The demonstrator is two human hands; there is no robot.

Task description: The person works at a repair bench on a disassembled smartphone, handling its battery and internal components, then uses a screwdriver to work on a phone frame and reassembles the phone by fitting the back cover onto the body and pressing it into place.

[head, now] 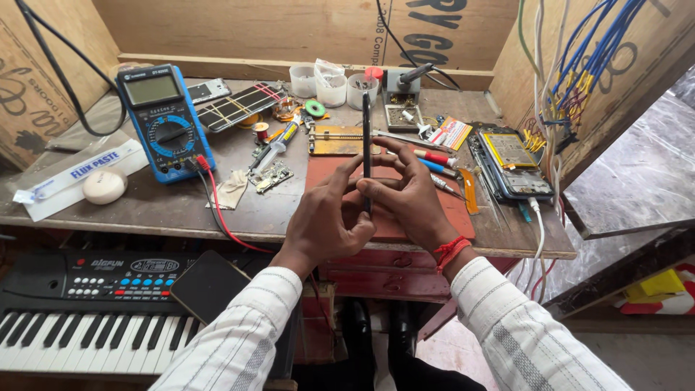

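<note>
A phone (366, 145) was held upright on its edge by 2 hands above a red mat (391, 217).

The phone was gripped from both sides by the fingers of the left hand (329, 217) and the right hand (409, 195), over the workbench (145, 210). A blue meter (163, 123) was seen well to the left, and an opened phone (510, 163) to the right.

You've got the phone (366, 145) standing on edge between your left hand (327, 217) and right hand (410, 197), over the mat (463, 217). Multimeter (165, 119) sits off to the left, opened phone (511, 161) on the right, keyboard (79, 311) below the bench edge (145, 228).
</note>
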